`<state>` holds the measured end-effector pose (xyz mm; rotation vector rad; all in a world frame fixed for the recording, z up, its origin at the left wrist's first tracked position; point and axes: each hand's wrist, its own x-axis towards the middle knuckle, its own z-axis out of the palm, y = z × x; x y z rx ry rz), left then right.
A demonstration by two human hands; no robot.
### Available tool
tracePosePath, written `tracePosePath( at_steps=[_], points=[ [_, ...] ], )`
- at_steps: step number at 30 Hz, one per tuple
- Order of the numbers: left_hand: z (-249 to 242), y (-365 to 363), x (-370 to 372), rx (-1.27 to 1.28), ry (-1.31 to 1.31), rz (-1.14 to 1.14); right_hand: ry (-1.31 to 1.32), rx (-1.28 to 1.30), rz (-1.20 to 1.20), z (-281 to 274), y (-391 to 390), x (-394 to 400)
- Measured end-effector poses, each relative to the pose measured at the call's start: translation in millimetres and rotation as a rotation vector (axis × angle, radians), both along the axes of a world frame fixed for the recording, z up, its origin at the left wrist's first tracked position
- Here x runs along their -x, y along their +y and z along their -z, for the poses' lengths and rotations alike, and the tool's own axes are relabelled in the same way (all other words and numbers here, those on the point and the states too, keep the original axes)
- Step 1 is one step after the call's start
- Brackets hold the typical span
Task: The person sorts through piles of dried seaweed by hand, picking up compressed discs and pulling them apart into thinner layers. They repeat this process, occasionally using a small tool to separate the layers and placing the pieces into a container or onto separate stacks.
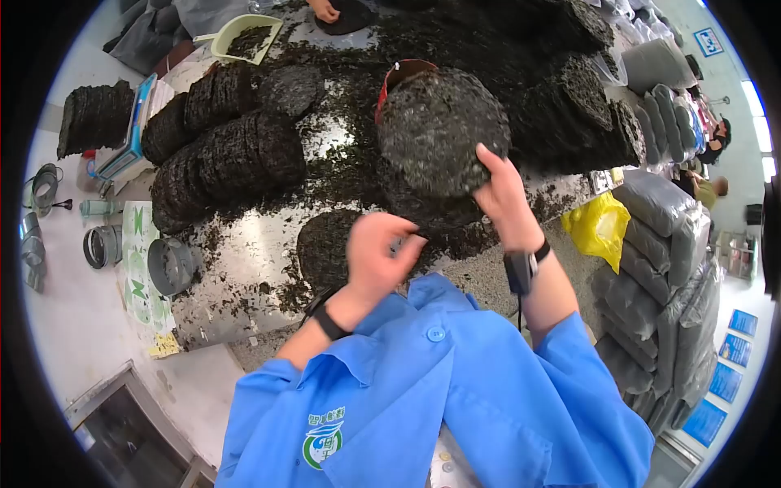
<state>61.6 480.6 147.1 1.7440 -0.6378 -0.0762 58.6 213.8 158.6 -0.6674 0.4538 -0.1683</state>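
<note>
My right hand (pixel 506 199) grips a round, flat cake of dried seaweed (pixel 443 130) by its lower right edge, thumb on top, and holds it tilted up above the table. My left hand (pixel 381 254) is lower and to the left, smeared a little by motion. Its fingers curl toward the thumb, and a small dark bit shows at the tips, too small to name. Under the left hand lies another round seaweed cake (pixel 327 248), partly covered. Behind the raised cake a red-rimmed round object (pixel 407 71) peeks out, mostly hidden.
Stacks of seaweed cakes (pixel 232 163) stand on the left of the metal table (pixel 244 276), with higher piles (pixel 569 114) on the right. Loose flakes cover much of it. A scoop (pixel 248 38), another person's hand (pixel 325 11), a yellow bag (pixel 598 228) and bagged stacks (pixel 659 285) surround it.
</note>
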Motion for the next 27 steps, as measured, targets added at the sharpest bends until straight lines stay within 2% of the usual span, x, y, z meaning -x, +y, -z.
tracePosePath(
  at_steps=[1,3,8,11,14,15,17,18,19,20,21,23,24,25,26,27],
  points=[
    [1.4,-20.9,4.9,-0.213,-0.389,0.263,0.02,-0.059,-0.031,13.0,-14.0,-8.7],
    [13.2,-63.3,20.4,-0.198,-0.652,0.191,0.039,-0.067,-0.029,34.4,-23.9,-19.9],
    [53.6,-100.8,17.4,-0.287,-0.698,0.176,0.081,-0.105,-0.023,41.5,-25.7,-21.0],
    [51.4,-104.2,10.1,-0.272,-0.717,0.213,0.052,-0.141,-0.063,43.0,-31.1,-20.5],
    [35.4,-103.1,3.5,-0.189,-0.591,0.153,0.056,-0.087,0.019,16.1,-22.8,-14.2],
    [27.1,-95.6,2.4,-0.135,-0.477,0.1,0.049,-0.088,0.014,3.0,-18.9,-4.2],
    [17.5,-71.0,7.3,-0.064,-0.271,-0.072,-0.028,0.831,0.033,-16.9,-13.2,15.5],
    [16.2,-50.5,7.8,-0.091,-0.219,-0.178,-0.281,1.317,-0.118,-30.0,-21.8,19.2],
    [16.5,-29.7,8.8,-0.086,-0.019,-0.314,-0.556,1.787,-0.277,-44.6,-31.2,23.9],
    [20.9,-4.2,6.7,-0.194,0.026,-0.391,-0.458,2.121,-0.577,-60.5,-30.1,31.5],
    [24.4,15.7,10.4,-0.263,0.182,-0.503,-0.468,2.112,-0.576,-61.7,-26.0,40.6],
    [72.4,74.2,19.4,-0.854,-0.149,-0.59,-0.231,1.991,-0.628,-64.3,-17.6,59.3],
    [86.6,89.9,24.1,-0.961,-0.089,-0.635,-0.276,1.984,-0.532,-70.9,-15.8,66.9],
    [91.7,100.7,29.0,-1.073,-0.021,-0.675,-0.276,1.979,-0.542,-67.6,-11.8,75.8],
    [98.8,110.2,28.4,-1.092,0.259,-0.616,-0.361,1.932,-0.414,-61.1,-7.5,85.7],
    [99.3,109.0,27.0,-1.091,0.266,-0.613,-0.446,1.883,-0.283,-54.3,-4.7,91.1]
  ],
)
